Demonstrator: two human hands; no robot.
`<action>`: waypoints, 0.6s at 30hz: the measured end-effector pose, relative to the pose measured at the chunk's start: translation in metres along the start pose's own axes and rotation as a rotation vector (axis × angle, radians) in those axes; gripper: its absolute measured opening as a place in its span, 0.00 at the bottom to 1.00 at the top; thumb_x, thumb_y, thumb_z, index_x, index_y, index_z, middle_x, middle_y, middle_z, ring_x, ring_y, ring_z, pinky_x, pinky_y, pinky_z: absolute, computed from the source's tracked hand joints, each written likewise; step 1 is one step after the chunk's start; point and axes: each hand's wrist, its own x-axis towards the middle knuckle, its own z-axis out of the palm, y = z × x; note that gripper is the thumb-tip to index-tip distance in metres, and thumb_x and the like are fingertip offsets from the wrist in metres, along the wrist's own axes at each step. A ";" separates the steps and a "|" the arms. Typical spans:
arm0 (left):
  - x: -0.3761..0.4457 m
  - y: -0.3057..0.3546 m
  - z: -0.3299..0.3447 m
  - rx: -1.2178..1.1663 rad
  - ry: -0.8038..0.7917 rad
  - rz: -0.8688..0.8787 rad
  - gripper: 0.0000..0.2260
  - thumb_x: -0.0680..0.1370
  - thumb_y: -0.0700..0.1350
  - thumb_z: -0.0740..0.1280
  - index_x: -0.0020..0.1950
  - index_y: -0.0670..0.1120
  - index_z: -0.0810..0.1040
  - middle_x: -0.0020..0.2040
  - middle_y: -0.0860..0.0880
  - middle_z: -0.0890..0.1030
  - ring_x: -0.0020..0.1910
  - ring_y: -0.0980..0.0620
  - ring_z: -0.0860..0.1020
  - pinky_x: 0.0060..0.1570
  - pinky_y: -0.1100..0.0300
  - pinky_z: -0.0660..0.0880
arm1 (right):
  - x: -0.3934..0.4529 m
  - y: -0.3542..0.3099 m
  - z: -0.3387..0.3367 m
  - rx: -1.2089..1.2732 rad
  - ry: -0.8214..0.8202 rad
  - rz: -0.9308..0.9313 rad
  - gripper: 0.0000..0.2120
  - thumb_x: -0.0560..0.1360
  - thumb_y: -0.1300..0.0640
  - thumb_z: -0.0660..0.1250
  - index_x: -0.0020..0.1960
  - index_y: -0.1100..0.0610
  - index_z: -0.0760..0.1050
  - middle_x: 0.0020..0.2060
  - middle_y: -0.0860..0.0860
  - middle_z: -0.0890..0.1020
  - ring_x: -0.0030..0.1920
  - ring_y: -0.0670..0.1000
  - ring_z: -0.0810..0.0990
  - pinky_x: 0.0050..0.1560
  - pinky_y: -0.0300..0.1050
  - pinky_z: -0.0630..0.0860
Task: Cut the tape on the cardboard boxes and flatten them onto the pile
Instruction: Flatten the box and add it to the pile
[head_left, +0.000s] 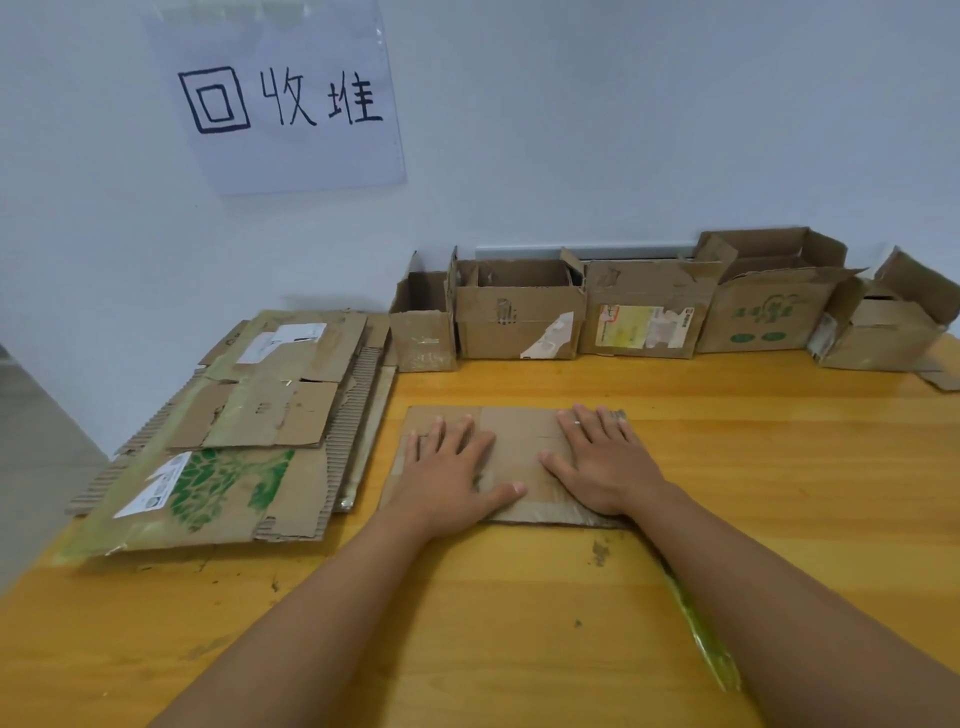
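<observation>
A flattened cardboard box (519, 441) lies on the wooden table (779, 467) in front of me. My left hand (452, 467) rests palm down on its left half, fingers spread. My right hand (605, 457) lies flat on its right half, a ring on one finger. Neither hand holds anything. To the left sits the pile of flattened cardboard (244, 415), its top sheets showing white labels and a green print. Several standing boxes (519, 322) line the back wall.
A paper sign with handwritten characters (283, 98) hangs on the wall above the pile. A strip of yellowish tape (701, 634) lies on the table by my right forearm. The table's left edge drops to the floor (31, 441).
</observation>
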 end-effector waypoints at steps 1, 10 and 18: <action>0.002 0.002 -0.003 0.039 0.052 -0.002 0.41 0.68 0.80 0.46 0.76 0.61 0.59 0.81 0.52 0.52 0.79 0.45 0.45 0.75 0.43 0.41 | 0.004 0.000 -0.003 0.001 -0.009 0.025 0.40 0.77 0.28 0.42 0.82 0.48 0.41 0.81 0.50 0.41 0.80 0.55 0.37 0.78 0.54 0.36; 0.006 0.012 -0.010 0.048 0.253 -0.262 0.20 0.81 0.63 0.53 0.62 0.55 0.76 0.56 0.49 0.72 0.56 0.47 0.71 0.49 0.55 0.70 | 0.041 -0.022 -0.043 -0.052 0.006 0.203 0.47 0.68 0.21 0.55 0.75 0.53 0.62 0.72 0.58 0.66 0.71 0.62 0.65 0.69 0.60 0.62; -0.016 0.018 -0.022 -0.127 0.201 -0.307 0.19 0.81 0.58 0.55 0.69 0.55 0.72 0.64 0.46 0.66 0.65 0.43 0.62 0.60 0.51 0.68 | 0.018 -0.030 -0.085 -0.011 -0.132 0.115 0.22 0.80 0.40 0.60 0.63 0.56 0.72 0.49 0.52 0.75 0.48 0.54 0.73 0.43 0.49 0.71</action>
